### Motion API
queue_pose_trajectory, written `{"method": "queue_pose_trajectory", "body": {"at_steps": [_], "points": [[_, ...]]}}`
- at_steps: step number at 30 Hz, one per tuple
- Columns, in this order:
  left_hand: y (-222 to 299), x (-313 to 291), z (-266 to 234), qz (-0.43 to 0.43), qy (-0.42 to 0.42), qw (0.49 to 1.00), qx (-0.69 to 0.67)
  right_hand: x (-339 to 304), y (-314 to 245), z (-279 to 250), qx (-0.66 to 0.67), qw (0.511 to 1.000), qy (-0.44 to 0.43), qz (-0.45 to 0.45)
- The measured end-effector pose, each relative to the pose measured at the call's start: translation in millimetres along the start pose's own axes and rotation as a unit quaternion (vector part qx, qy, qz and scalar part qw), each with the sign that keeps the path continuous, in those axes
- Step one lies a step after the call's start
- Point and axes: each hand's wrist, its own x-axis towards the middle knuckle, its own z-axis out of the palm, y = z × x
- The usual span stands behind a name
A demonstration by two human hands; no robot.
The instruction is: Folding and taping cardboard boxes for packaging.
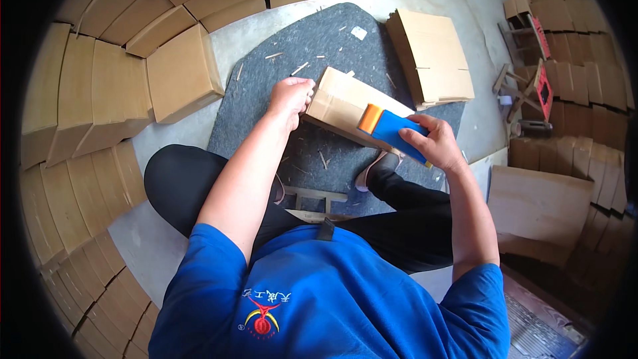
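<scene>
A narrow closed cardboard box [337, 108] lies slantwise in front of me, above the dark mat. My left hand [291, 101] is at its left end, fingers curled in against the box edge; the fingertips are partly hidden. In my right hand [435, 141] is a blue tape dispenser [397, 131] with an orange front part. The thumb and fingers wrap round its blue body. Its orange end rests on or just over the top of the box, and I cannot tell whether it touches.
A stack of flat cartons [432, 60] lies on the mat [266, 60] at the far right. Tall piles of folded cardboard [106, 86] line the left side, with more piles [571, 66] at right. Wood scraps litter the mat. Stools with red seats [543, 93] stand at the right.
</scene>
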Motion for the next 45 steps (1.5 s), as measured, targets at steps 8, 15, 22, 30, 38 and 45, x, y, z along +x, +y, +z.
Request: {"method": "queue_pose_trajectory", "body": {"at_steps": [8,15,22,30,38,45], "points": [[7,51,-15,0.018,0.066,0.986,0.153,47,-56,23,-0.195,0.98,0.029,0.016],[-18,72,-24,0.025,0.072,0.987,0.141,67,-60,39,-0.219,0.975,0.015,0.043],[-79,89,-8,-0.012,0.057,0.997,-0.051,66,-63,50,-0.242,0.969,0.033,0.028],[-103,88,-54,0.068,0.334,0.923,0.179,69,-61,51,-0.236,0.971,0.031,0.011],[-45,30,32,0.086,0.023,0.91,0.405,71,-49,37,-0.24,0.97,0.012,0.022],[-68,56,9,0.087,-0.031,0.957,0.274,67,-31,16,-0.169,0.984,-0.057,-0.014]]}}
